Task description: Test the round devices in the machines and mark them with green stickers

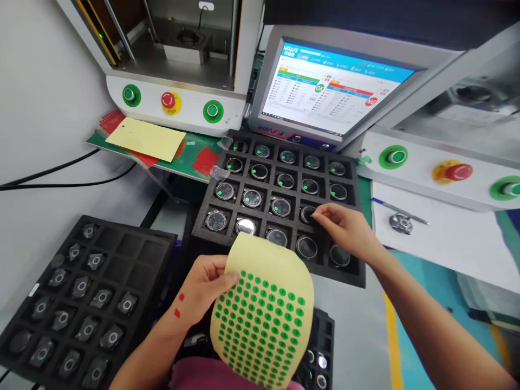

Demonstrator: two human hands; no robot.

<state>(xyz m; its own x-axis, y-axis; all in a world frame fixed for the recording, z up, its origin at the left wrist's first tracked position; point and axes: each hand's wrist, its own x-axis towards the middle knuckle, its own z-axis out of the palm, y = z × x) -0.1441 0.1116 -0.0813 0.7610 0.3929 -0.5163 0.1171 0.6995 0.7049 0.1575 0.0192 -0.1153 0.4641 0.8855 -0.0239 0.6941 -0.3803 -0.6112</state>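
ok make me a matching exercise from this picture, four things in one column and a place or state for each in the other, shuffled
Column one
1. Sheet of round green stickers
2. Right hand
3. Pen
4. Blank yellow sheet

Column two
A. Lying on white paper
B. On the green ledge in front of the left machine
C. Held by the left hand
D. Thumb and finger pinched at a round watch in the central black foam tray

Right pairs: 1-C, 2-D, 3-A, 4-B
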